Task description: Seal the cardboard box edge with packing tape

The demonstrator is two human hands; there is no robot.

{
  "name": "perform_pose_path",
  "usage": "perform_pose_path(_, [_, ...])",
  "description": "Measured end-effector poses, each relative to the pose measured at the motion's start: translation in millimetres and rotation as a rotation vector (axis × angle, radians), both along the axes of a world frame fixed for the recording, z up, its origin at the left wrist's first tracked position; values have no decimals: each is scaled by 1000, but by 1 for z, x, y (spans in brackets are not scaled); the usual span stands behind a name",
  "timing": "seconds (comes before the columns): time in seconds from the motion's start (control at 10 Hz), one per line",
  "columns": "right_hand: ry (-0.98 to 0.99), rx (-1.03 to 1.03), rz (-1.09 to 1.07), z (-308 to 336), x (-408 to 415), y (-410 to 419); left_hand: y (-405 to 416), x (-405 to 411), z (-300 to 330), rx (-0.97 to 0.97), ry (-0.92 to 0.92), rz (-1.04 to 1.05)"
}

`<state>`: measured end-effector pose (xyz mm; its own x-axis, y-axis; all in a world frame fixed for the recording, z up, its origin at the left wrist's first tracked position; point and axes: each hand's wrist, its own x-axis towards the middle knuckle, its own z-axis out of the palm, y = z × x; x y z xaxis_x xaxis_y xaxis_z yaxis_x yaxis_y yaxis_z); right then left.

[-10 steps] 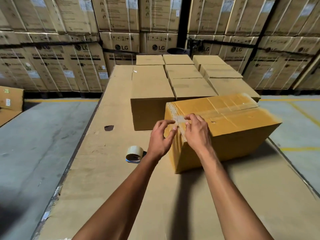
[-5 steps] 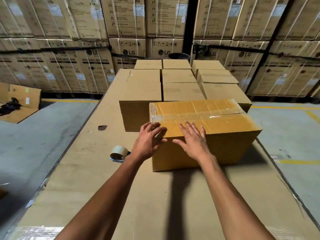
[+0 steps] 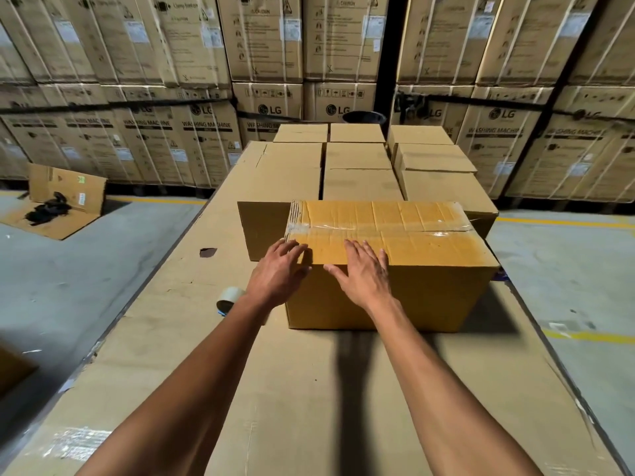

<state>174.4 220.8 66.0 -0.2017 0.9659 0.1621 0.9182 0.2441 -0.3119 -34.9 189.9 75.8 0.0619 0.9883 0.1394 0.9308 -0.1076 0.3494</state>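
1. Yellow-brown box [image 3: 395, 269] mid-table, clear tape [image 3: 343, 229] along top seam, wrapped over left edge.
2. Left hand [image 3: 280, 274] flat, fingers spread, against near-left corner; gripping nothing.
3. Right hand [image 3: 364, 273] flat, spread across near top edge.
4. Tape roll [image 3: 229, 298] left of box; bare table [image 3: 309, 407] nearer.
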Motion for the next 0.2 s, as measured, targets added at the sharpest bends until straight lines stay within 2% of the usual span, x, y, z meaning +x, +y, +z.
perform_pose_path(0.1, [31, 103, -53, 20, 14, -11, -12, 7, 22, 33, 12, -15])
perform_pose_path(0.2, [26, 241, -118, 55, 29, -23, -19, 12, 52, 154, 28, -30])
